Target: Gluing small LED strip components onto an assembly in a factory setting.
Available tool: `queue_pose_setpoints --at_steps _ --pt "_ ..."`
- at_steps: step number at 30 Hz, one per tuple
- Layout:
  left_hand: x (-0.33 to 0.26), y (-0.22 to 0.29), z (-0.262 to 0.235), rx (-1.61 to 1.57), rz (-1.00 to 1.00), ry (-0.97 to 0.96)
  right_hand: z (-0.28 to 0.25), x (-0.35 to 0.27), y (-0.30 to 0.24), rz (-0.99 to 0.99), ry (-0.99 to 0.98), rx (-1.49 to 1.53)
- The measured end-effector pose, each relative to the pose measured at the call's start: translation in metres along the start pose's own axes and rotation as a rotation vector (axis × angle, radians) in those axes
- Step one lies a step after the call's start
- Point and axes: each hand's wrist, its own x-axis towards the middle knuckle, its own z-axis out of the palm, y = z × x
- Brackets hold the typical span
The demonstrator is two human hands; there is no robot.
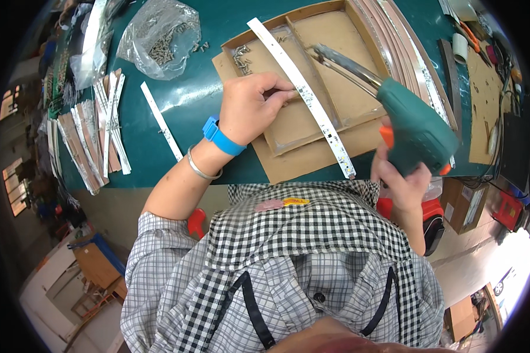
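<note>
Left hand (250, 106) pinched long white LED strip (303, 97), steadying it flat on brown cardboard tray (318, 126) | right hand (401, 179) gripped green electric screwdriver (409, 120), tip over strip | clear screw bag (162, 38) far left.

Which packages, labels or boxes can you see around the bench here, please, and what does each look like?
Clear plastic bag: far left of the bench, crumpled, full of small metal screws.
Shallow cardboard tray: under the left hand, brown, with compartments.
Cardboard box: floor at right, brown, pale label.
</note>
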Motion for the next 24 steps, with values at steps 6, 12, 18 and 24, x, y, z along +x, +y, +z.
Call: queue_pose_setpoints --at_steps 6,12,18,24 --pt "-0.002 -0.008 0.003 0.009 0.041 0.013 -0.016 -0.009 -0.004 0.030 -0.078 0.125" --pt "-0.001 -0.007 0.004 0.015 0.054 0.023 -0.019 -0.011 0.004 0.087 -0.100 0.048" --pt "-0.002 -0.007 0.004 0.033 0.041 0.021 -0.012 -0.007 0.001 0.088 -0.063 -0.018" --pt "-0.002 -0.009 0.005 0.039 0.064 0.029 -0.020 -0.008 0.000 0.109 -0.145 0.004"
